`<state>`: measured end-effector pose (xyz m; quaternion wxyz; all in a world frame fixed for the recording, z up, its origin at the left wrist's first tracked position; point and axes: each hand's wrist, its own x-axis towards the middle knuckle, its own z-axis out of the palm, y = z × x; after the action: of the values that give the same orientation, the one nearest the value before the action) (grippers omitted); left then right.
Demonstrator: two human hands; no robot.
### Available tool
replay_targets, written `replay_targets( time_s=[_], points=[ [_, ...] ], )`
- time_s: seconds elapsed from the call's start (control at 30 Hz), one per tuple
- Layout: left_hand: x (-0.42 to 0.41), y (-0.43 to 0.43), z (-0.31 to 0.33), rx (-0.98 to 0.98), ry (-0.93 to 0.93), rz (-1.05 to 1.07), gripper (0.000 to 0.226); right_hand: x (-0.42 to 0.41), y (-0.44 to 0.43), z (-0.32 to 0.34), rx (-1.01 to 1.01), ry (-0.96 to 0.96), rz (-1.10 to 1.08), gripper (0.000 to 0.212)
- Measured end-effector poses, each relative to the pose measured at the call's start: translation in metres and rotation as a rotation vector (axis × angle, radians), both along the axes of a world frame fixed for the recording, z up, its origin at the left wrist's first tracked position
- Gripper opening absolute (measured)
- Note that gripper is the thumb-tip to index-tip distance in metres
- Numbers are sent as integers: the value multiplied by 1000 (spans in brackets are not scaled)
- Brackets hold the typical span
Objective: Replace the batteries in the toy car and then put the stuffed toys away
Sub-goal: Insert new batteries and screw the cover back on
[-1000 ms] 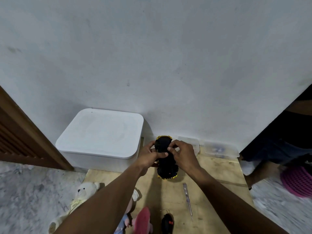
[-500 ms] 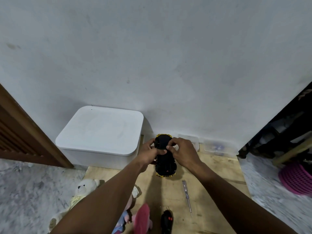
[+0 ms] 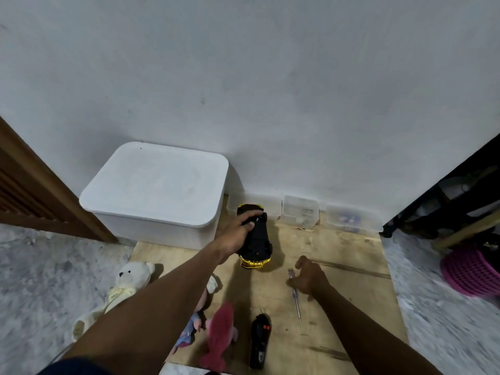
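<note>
Left hand (image 3: 236,234) is wrapped around the toy car (image 3: 255,236) near frame centre, fingers over its far end, thumb side against the black underside; car is upside down, gold body edge showing at the near end, apparently held just above the wooden board (image 3: 338,307). Right hand (image 3: 308,277) is well apart from the left, lower right of centre, fingers loosely spread and curled down over the handle end of the screwdriver (image 3: 295,299); can't tell if it actually grips it or just touches. Screwdriver lies flat on the board, tip pointing toward the bottom of frame. Black remote control (image 3: 259,338) lies on the board at bottom centre, red buttons visible. Stuffed toys at lower left: white teddy bear (image 3: 127,282) half on the marble floor (image 3: 40,280), a pink plush (image 3: 220,334) beside the remote, and a small doll (image 3: 193,320) partly hidden under the left forearm. White lidded box (image 3: 157,190) sits against the wall, left of centre, just beside the car. Three small clear containers (image 3: 300,212) line the wall at centre right. Purple basket (image 3: 473,272) at right edge, blurred.
</note>
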<state>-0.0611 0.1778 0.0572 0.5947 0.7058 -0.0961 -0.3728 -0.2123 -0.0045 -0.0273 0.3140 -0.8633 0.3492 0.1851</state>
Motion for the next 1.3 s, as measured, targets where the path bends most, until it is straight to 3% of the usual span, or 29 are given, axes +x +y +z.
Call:
replay_targets(
  time_s=[0.2,0.4,0.53,0.73,1.3],
  points=[
    [0,-5,1,43,-13,-32,29,0,-4,-17,29,-105,-49,37],
    [-3,-8,2,9,-46,-35,15,46,-16,77,345,-770,-514,52],
    [-6,-9,4,-17,-31,-20,11,67,-5,136,532,-1060,-476,67],
    [-10,-8,11,-65,-42,-35,12,78,21,152,369,-1092,-164,75],
    [-8,0,7,-102,-44,-53,11,79,30,154,241,-1014,46,71]
  ],
)
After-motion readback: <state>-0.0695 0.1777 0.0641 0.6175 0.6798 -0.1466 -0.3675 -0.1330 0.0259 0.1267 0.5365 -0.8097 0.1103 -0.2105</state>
